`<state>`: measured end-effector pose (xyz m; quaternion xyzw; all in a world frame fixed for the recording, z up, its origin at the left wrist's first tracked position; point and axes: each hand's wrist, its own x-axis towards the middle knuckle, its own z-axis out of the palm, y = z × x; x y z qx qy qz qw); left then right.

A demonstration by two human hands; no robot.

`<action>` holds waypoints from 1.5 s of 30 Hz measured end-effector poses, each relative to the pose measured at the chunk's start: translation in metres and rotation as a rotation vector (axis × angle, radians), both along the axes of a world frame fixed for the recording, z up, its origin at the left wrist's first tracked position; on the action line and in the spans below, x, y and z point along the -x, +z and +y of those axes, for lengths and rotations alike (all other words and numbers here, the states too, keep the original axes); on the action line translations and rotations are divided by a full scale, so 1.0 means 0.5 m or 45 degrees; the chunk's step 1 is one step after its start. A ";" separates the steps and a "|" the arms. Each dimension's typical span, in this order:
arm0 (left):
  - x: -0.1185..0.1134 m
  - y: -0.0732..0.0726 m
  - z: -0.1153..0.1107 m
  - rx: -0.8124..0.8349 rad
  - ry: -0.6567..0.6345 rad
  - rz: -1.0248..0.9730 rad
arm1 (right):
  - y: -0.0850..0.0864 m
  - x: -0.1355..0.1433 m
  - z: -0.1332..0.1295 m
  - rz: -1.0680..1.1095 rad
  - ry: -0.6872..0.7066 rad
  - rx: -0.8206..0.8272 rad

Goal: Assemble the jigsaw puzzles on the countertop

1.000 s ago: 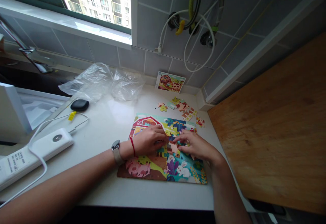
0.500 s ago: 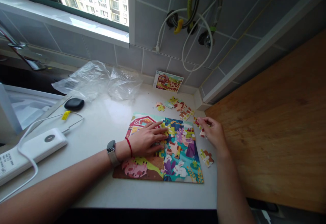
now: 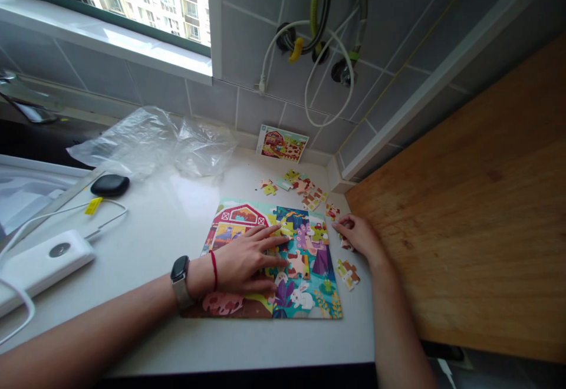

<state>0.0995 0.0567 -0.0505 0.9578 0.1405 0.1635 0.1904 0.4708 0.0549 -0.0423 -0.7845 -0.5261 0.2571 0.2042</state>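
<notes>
My left hand [image 3: 250, 259] lies flat with fingers spread across the middle of a jigsaw puzzle [image 3: 221, 305], covering part of it. A red barn and a pink animal show on the puzzle's left half; its right half is a blue-green scene with a white rabbit. Loose pieces lie on top of that right half, including a brown-and-white piece [image 3: 298, 264] near my left fingertips. Beside the puzzle's right edge, my right hand [image 3: 362, 240] has its fingers curled together. They are between a small red piece [image 3: 332, 211] and a partly covered piece [image 3: 346, 244]; whatever they pinch is hidden.
Several loose pieces [image 3: 305, 185] lie behind the puzzle, and joined pieces [image 3: 348, 274] lie to its right. A picture card [image 3: 282, 143] leans on the tiled wall. Clear plastic wrap [image 3: 145, 141], a black case [image 3: 110, 185] and a white power strip [image 3: 48, 265] are leftward. A wooden panel [image 3: 469, 212] borders the right.
The camera view has shifted, moving the scene leftward. My right hand has come slightly nearer to me, from the red piece towards the piece below it. My left hand has slid slightly nearer, still flat.
</notes>
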 end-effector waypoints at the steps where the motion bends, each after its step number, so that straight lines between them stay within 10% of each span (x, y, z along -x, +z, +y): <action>1: -0.001 0.001 -0.003 0.006 -0.007 -0.001 | -0.004 -0.003 0.004 -0.076 0.011 -0.081; 9: -0.005 0.014 -0.017 0.077 -0.125 -0.079 | -0.025 -0.010 0.047 -0.336 0.288 -0.371; 23: -0.012 0.012 -0.032 0.041 -0.158 -0.187 | 0.030 0.019 0.018 -0.159 0.090 -0.451; 31: 0.015 0.013 0.051 -0.110 0.418 -0.285 | 0.078 0.231 -0.068 0.072 0.901 -0.421; 45: 0.007 0.001 0.042 -0.027 0.121 -0.205 | 0.041 0.238 -0.066 0.002 0.931 -0.363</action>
